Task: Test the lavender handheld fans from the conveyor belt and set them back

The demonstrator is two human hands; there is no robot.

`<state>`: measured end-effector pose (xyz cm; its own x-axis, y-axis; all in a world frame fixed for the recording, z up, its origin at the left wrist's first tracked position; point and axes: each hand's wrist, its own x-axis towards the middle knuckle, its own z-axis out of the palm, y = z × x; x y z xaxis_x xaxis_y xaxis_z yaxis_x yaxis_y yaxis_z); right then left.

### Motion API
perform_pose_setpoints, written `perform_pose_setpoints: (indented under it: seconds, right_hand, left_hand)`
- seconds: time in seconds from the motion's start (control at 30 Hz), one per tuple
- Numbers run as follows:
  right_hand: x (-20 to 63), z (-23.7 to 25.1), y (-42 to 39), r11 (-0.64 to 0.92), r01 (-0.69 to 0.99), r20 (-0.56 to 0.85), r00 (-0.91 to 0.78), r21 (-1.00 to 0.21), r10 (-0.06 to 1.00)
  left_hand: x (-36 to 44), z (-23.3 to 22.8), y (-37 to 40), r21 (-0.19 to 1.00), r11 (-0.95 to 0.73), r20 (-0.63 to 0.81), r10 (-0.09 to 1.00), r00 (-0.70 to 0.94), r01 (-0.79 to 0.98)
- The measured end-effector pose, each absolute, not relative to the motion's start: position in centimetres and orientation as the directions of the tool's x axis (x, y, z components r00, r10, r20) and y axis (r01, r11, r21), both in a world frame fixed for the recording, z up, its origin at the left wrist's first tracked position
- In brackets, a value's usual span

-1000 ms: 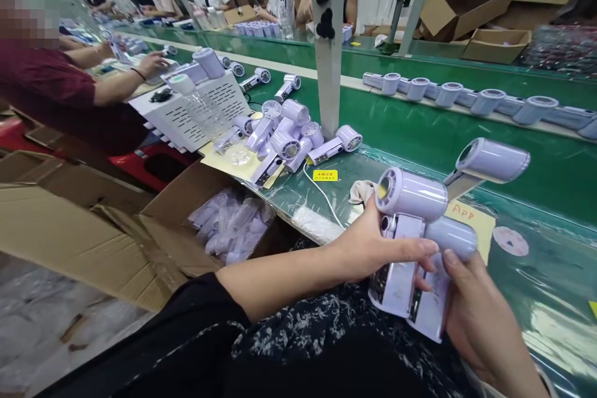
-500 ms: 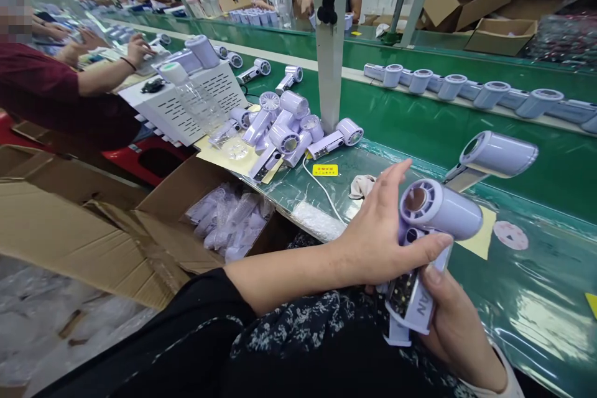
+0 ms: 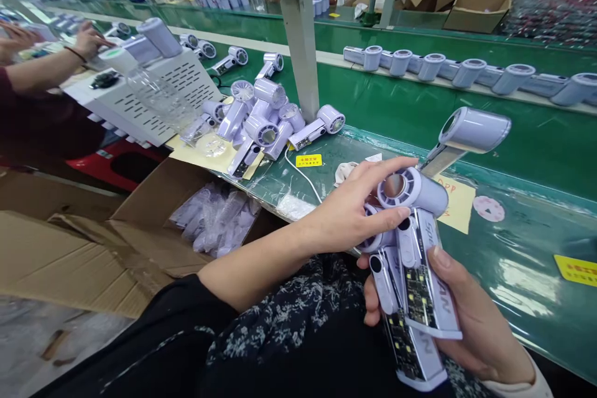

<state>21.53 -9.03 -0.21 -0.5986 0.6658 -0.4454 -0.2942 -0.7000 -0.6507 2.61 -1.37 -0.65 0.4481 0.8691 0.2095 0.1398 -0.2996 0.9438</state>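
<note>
My right hand (image 3: 471, 317) grips the handles of two lilac handheld fans (image 3: 422, 273) held upright over my lap, their open handle sides showing circuit boards. My left hand (image 3: 354, 208) rests on the round heads of those fans, thumb and fingers spread across them. Just behind, a third lilac fan (image 3: 471, 134) stands tilted on the green bench (image 3: 522, 249). A pile of the same fans (image 3: 268, 121) lies to the left by a grey post (image 3: 298, 37).
A cardboard box of bagged lilac parts (image 3: 214, 217) sits below the bench edge. A white perforated case (image 3: 153, 96) stands left, with a co-worker's arm (image 3: 46, 68) beyond. A row of fans (image 3: 461, 71) lines the green conveyor. Yellow labels and a white cable (image 3: 303, 174) lie on the bench.
The two fans have been turned in my hands so their open handle sides face up. My left hand shifted from the handles to the fan heads. The camera tilted downward.
</note>
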Motion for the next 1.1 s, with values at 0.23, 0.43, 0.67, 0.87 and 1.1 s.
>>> perform_pose_setpoints:
  seconds: [0.23, 0.43, 0.67, 0.87, 1.1]
  right_hand:
    - [21.3, -0.7, -9.1, -0.731, -0.274, -0.459, -0.628, -0.625, 0.628]
    - [21.2, -0.8, -9.2, -0.736, -0.297, -0.463, -0.620, -0.609, 0.633]
    - [21.3, -0.7, -9.1, -0.722, -0.276, -0.452, -0.625, -0.634, 0.636]
    - [21.2, -0.7, -9.0, -0.724, -0.281, -0.451, -0.626, -0.630, 0.636]
    - [20.9, -0.5, -9.0, -0.731, -0.299, -0.458, -0.619, -0.614, 0.638]
  left_hand:
    - [3.2, -1.3, -1.2, 0.948, -0.280, 0.222, 0.923, 0.314, 0.154]
    - [3.2, -1.2, -1.0, 0.946, -0.275, 0.213, 0.927, 0.308, 0.173]
    - [2.6, -1.4, -1.3, 0.935, -0.308, 0.221, 0.896, 0.385, 0.178]
    - [2.4, -1.1, -1.7, 0.921, -0.330, 0.223, 0.881, 0.417, 0.205]
    - [2.4, -0.4, -2.0, 0.893, -0.347, 0.198, 0.876, 0.440, 0.288]
